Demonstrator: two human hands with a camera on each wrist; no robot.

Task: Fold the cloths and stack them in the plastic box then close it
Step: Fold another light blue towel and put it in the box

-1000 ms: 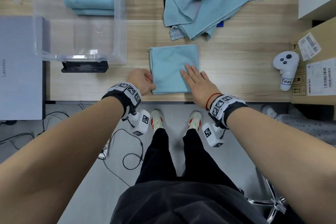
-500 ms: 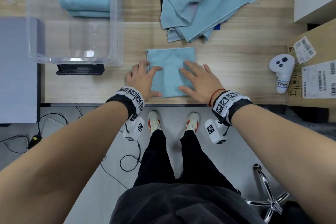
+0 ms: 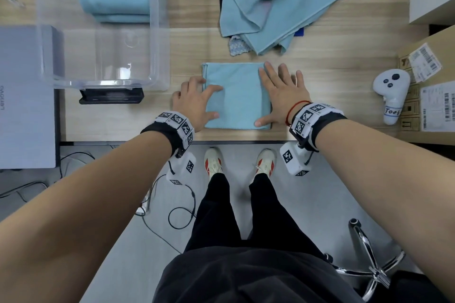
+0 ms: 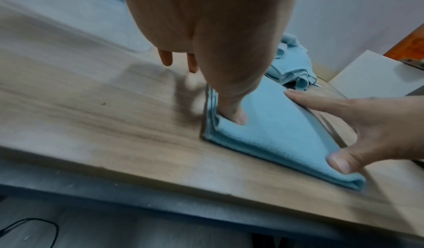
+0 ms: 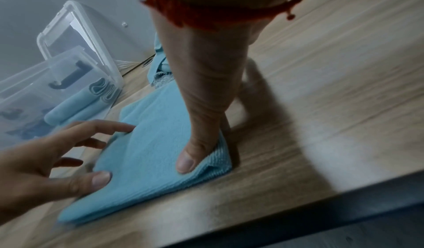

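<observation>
Between left hand (image 3: pixel 194 102) and right hand (image 3: pixel 283 92), both spread flat, holding nothing, pressing edges: folded cloth (image 3: pixel 237 96), plastic box (image 3: pixel 157 32) left of it

Head view straight down, wrist views close, slightly blurred, sharing cloth (image 3: pixel 236 96)

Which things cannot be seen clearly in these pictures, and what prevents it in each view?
- Plastic box: its far end is cut off by the top edge of the head view, so no lid shows there.
- Unfolded cloths: what lies under the pile is hidden; a patterned corner peeks out.
- Left hand: in its wrist view the palm hides most fingers.
- Folded cloth: the layer count is blurred in the right wrist view.
</observation>
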